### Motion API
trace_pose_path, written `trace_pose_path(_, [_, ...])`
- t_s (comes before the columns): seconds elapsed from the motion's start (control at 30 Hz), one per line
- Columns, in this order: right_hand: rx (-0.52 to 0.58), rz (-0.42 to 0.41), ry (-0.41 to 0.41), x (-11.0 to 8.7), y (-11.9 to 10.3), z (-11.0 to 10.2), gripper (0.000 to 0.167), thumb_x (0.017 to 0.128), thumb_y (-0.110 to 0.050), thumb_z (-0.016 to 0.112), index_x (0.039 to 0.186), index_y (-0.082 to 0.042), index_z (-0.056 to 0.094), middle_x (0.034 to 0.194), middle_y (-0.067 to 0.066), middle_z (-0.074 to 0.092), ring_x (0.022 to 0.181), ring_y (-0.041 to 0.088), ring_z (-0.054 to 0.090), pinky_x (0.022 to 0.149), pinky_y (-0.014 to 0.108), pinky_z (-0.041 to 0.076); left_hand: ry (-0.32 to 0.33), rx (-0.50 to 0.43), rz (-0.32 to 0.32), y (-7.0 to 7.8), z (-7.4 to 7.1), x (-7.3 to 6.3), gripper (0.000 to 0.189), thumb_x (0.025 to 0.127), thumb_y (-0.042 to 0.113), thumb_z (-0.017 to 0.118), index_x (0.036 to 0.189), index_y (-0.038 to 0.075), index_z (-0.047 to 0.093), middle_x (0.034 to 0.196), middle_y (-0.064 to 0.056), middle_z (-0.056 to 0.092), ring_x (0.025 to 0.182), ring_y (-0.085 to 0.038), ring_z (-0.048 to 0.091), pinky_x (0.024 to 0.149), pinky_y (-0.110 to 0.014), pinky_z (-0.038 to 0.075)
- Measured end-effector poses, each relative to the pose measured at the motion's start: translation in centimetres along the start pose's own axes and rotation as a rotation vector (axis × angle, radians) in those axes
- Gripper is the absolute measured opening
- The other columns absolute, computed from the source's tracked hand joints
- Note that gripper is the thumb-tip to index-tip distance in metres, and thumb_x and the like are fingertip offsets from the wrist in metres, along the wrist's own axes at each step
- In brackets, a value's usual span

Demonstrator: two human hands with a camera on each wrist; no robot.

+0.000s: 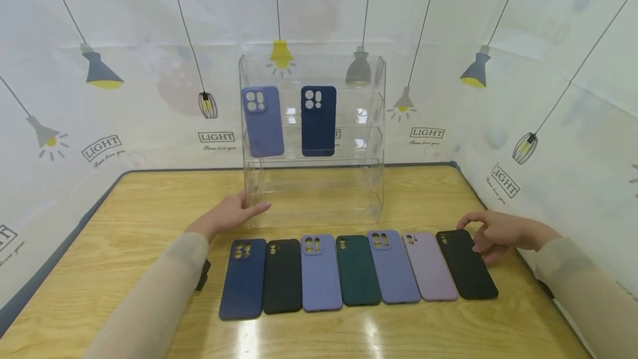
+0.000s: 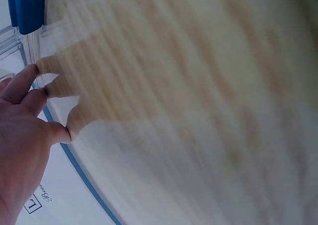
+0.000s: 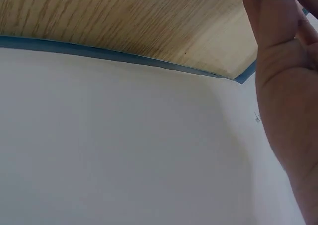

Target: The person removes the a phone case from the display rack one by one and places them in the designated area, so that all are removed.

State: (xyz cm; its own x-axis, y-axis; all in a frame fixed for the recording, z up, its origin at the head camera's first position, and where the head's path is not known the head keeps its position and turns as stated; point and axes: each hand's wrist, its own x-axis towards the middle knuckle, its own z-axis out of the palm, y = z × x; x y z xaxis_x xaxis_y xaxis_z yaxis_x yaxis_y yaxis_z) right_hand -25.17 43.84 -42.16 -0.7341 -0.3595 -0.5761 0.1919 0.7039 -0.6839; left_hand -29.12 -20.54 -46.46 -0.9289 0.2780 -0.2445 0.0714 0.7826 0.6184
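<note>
My left hand (image 1: 231, 214) rests its fingers at the lower left side of a clear acrylic display stand (image 1: 314, 212), thumb stretched out to the right. The left wrist view shows the fingertips (image 2: 67, 135) right at the clear plastic. At the far right of a row of phone cases, my right hand (image 1: 503, 232) holds the top right corner of a black phone case (image 1: 468, 267) between bent fingers and thumb. That case lies slanted beside a pink phone case (image 1: 431, 270). In the right wrist view only part of the right hand (image 3: 288, 81) shows; the case is outside it.
Leftward in the row lie periwinkle (image 1: 396, 273), dark green (image 1: 359, 273) and navy (image 1: 242, 281) phone cases, among others. The stand's upper shelf bears a periwinkle case (image 1: 264, 132) and a navy case (image 1: 319, 132). Walls with lamp prints border the wooden table (image 1: 144, 204).
</note>
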Motion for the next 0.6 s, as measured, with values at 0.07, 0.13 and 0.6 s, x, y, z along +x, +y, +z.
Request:
trace_pose_path(0.07, [-0.006, 0.001, 0.011, 0.07, 0.0, 0.06, 0.062, 0.092, 0.003, 0.068, 0.149, 0.002, 0.044, 0.072, -0.001, 0.048, 0.069, 0.016, 0.058, 0.066, 0.035, 0.065, 0.006, 0.002, 0.003, -0.04, 0.03, 0.05, 0.115, 0.096, 0.085, 0.046, 0.173, 0.011, 0.004, 0.154, -0.032, 0.055, 0.144, -0.048, 0.054, 0.121, -0.065, 0.042])
trace_pose_path(0.13, [-0.013, 0.002, 0.021, 0.13, -0.06, 0.13, 0.062, 0.09, 0.004, 0.067, 0.149, 0.003, 0.045, 0.07, -0.002, 0.046, 0.068, 0.015, 0.056, 0.065, 0.034, 0.063, 0.008, 0.002, 0.004, -0.1, 0.05, 0.11, 0.113, 0.097, 0.084, 0.047, 0.173, 0.012, 0.004, 0.154, -0.032, 0.055, 0.144, -0.048, 0.054, 0.12, -0.065, 0.043])
trace_pose_path(0.6, [-0.025, 0.027, 0.05, -0.28, -0.78, -0.02, 0.067, 0.086, 0.009, 0.065, 0.15, 0.01, 0.042, 0.097, 0.017, 0.073, 0.079, 0.026, 0.075, 0.073, 0.043, 0.068, -0.019, -0.006, -0.024, -0.31, -0.03, 0.29, 0.128, 0.09, 0.092, 0.045, 0.171, 0.002, 0.004, 0.16, -0.035, 0.047, 0.148, -0.05, 0.048, 0.122, -0.066, 0.04])
